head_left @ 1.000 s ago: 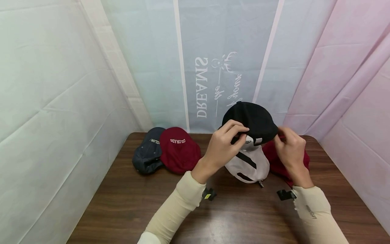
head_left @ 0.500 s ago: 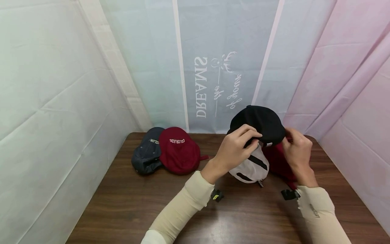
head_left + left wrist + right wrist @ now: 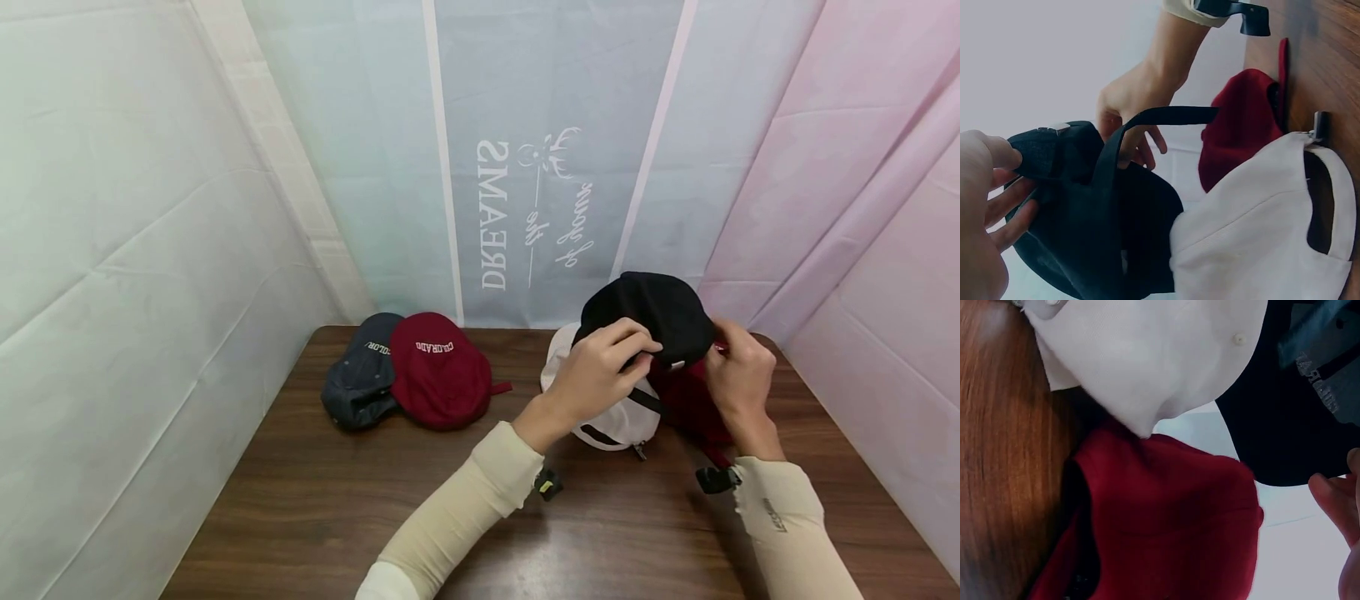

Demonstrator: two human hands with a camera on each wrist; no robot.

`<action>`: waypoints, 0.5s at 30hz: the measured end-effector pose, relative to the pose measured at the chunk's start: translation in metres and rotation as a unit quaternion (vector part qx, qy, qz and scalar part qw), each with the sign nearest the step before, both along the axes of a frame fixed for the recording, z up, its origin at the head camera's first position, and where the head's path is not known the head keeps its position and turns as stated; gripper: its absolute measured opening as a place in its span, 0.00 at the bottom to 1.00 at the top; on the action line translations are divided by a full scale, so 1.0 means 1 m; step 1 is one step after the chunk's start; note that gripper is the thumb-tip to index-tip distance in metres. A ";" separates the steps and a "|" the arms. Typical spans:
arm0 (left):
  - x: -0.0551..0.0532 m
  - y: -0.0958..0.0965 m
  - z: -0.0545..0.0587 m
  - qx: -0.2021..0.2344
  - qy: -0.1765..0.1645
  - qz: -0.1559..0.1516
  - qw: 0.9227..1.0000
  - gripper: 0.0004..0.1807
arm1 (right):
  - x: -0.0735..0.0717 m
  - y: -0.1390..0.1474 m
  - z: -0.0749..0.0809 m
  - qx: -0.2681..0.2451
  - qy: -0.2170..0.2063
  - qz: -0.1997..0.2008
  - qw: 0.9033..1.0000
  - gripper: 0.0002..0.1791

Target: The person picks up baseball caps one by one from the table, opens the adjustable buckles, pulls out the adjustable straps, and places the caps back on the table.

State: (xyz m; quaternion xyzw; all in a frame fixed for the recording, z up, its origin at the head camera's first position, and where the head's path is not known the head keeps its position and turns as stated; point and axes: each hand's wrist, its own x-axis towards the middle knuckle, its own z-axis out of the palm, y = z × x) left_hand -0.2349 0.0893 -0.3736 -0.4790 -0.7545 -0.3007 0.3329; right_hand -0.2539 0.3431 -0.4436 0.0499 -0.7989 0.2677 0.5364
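Both hands hold a black cap up over the table's right side. My left hand pinches its near edge between thumb and fingers; in the left wrist view, the thumb lies on the cap's dark band. With thumb and fingertips, my right hand grips the cap's right end, and the pinched edge also shows in the right wrist view. Below it, a white cap with a metal strap buckle lies partly hidden by the left hand and black cap. A red cap sits beside the white one.
On the table's left, a maroon cap lettered COLORADO overlaps a navy cap. The dark wood table is enclosed by pale cloth walls, with a printed backdrop right behind the caps.
Both hands have carried the black cap to the right and slightly lower. More of the white cap's left side shows now. The caps on the left stay put.
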 end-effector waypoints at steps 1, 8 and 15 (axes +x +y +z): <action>0.000 0.001 -0.001 -0.005 0.002 0.003 1.000 0.08 | 0.000 0.001 -0.001 -0.001 -0.001 -0.001 1.000 0.07; 0.000 0.010 -0.012 -0.028 -0.007 0.002 1.000 0.07 | -0.001 0.007 -0.011 0.003 -0.020 -0.014 1.000 0.07; -0.002 0.016 -0.027 -0.049 -0.040 -0.013 0.998 0.07 | -0.002 0.014 -0.024 0.018 -0.041 -0.033 0.998 0.08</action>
